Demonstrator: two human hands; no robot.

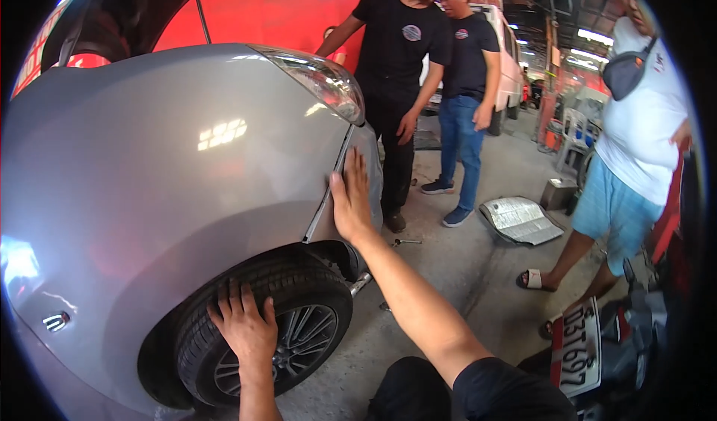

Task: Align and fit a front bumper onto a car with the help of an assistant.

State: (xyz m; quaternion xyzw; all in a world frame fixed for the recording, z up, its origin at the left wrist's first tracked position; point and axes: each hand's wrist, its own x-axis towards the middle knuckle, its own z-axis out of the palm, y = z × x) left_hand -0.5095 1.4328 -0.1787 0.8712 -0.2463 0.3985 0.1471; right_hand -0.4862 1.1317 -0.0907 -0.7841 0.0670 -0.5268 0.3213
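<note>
A silver car's front fender (pixel 172 159) fills the left side, its hood raised above. My right hand (pixel 352 200) lies flat with fingers stretched against the front bumper (pixel 367 152), just below the headlight (pixel 317 81). Beside its thumb runs a dark, narrow gap (pixel 328 189) between fender and bumper. Lower down, my left hand (pixel 246 324) rests on the tread of the front tire (pixel 198 346), fingers spread and holding nothing. Part of the alloy wheel (pixel 302 339) is hidden behind that hand and wrist.
Two people in black shirts (pixel 399 40) (pixel 474 55) stand beyond the bumper. Another person in blue shorts (pixel 620 204) stands at right, near a motorcycle with a plate (pixel 579 346). A wrench-like tool (pixel 407 242) and a silver sunshade-like panel (pixel 520 220) lie on the concrete floor.
</note>
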